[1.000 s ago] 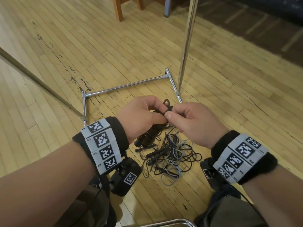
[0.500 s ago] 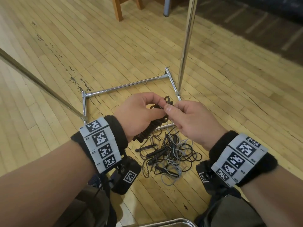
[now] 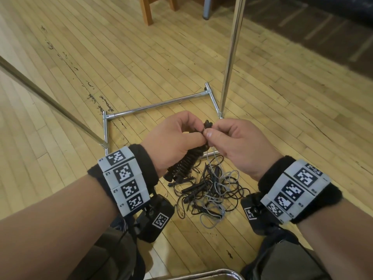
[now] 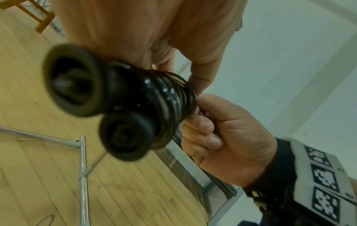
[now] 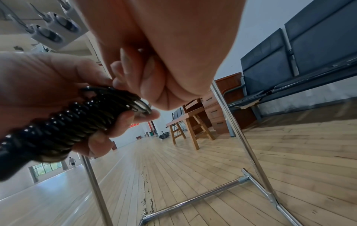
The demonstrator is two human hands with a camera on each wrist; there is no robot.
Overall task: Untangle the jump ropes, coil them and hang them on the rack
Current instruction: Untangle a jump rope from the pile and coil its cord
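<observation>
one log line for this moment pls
left hand grips coiled black rope | right hand pinches its end | tangled ropes on floor | rack unused

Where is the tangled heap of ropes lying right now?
In the head view, the tangled ropes lie on the wooden floor inside the rack base, below both raised hands and between the wrists.

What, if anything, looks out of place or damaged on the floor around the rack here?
A tangled heap of black and grey jump ropes lies loose on the wooden floor inside the rack base. Left of the base, a line of dark scuffs mars the boards. Nothing looks broken or spilled.
</observation>
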